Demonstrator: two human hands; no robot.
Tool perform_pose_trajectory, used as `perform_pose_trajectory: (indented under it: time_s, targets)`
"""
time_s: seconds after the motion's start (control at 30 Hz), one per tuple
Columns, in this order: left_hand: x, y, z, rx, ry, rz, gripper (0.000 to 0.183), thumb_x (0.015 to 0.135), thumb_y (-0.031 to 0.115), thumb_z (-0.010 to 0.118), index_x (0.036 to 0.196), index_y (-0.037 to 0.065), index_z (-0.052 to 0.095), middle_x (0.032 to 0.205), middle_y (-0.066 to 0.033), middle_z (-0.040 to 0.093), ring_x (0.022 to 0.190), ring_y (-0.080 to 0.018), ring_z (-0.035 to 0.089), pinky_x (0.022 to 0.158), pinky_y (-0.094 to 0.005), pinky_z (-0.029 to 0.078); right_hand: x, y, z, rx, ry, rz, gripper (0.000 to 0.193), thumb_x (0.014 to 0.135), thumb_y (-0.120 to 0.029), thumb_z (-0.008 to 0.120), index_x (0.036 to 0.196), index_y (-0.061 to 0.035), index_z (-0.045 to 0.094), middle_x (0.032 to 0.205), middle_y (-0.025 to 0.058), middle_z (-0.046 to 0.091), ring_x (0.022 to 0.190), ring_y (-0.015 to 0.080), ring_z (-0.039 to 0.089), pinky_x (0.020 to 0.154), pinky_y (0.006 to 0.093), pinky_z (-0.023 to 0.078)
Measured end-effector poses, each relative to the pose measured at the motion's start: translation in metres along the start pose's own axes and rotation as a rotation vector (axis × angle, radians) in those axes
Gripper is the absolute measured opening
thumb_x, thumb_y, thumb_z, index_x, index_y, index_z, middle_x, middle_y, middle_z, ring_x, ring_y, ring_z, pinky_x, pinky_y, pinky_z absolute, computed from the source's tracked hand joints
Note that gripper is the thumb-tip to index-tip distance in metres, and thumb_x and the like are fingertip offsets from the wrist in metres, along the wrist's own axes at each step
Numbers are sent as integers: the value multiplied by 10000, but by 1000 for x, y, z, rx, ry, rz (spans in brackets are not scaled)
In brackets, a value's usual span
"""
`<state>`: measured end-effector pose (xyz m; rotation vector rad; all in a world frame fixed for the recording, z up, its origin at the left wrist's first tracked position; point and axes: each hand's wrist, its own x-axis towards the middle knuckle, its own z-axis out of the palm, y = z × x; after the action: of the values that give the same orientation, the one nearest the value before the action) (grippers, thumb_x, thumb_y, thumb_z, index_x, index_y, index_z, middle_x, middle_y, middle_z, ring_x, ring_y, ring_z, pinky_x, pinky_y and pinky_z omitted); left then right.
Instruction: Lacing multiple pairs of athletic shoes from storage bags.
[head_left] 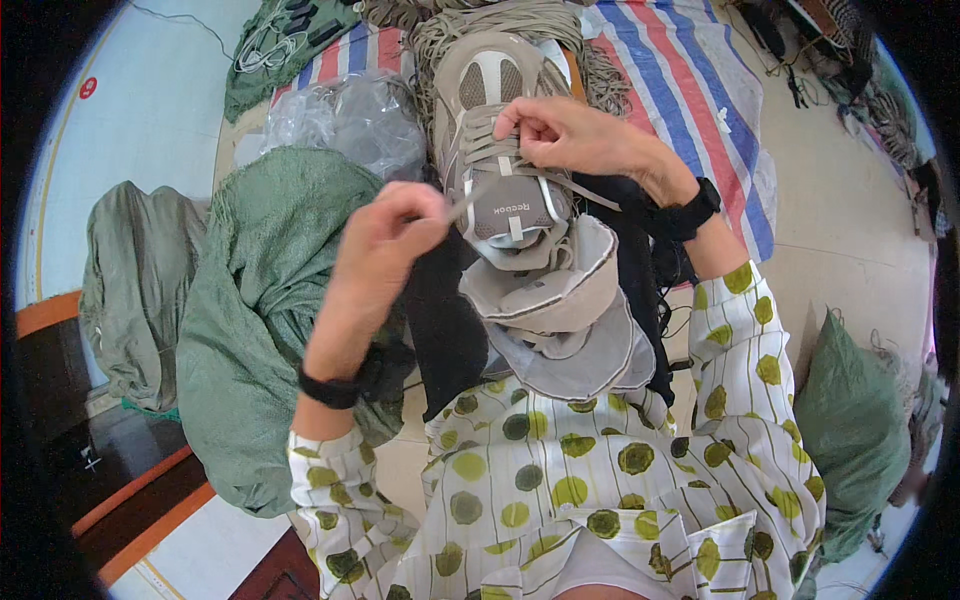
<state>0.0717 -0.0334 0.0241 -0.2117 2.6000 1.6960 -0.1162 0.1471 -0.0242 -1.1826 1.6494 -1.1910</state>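
A grey-beige sneaker upper (490, 150) lies in front of me, its tongue (513, 208) toward me and laces crossing its middle. My left hand (385, 240), slightly blurred, is closed in a pinch beside the tongue. A flat shoelace (467, 203) runs from the upper into those fingers. Over the crossed laces, my right hand (570, 140) is curled and pinches the lacing near the far eyelets; its fingertips partly hide what they grip. A loose lace end (590, 192) sticks out to the right of the tongue. More pale grey uppers (575, 345) are nested on my lap.
Bundled laces (500, 28) lie beyond the upper. A clear plastic bag (350, 125) and green woven sacks (255, 310) stand to the left, with another green sack (850, 430) at right. Striped sheeting (690, 100) covers the far right floor.
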Motion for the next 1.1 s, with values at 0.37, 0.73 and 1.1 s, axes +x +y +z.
perform_pose_trajectory:
  time_s: [0.37,0.73,1.1]
  targets:
    - [-1,-60,-10,-206,331,-196,134,847,158,527,901,39,556,905,-48,581,858,-155,557,764,-291,430,-33,7,39,-65,596,76,194,784,-193,621,812,-15,549,687,39,557,633,119,534,584,273,436]
    - [46,-12,51,662,357,317,112,710,81,608,800,20,580,928,-110,538,856,-226,515,731,-312,409,-40,-8,39,-212,466,109,201,754,-192,627,792,-8,555,626,90,557,566,184,538,552,294,431]
    - [64,-31,33,150,242,-153,163,743,155,628,749,6,562,674,-13,540,636,-117,488,598,-252,398,-50,3,34,-255,424,4,146,768,-140,581,739,-6,530,647,57,525,604,144,511,560,278,412]
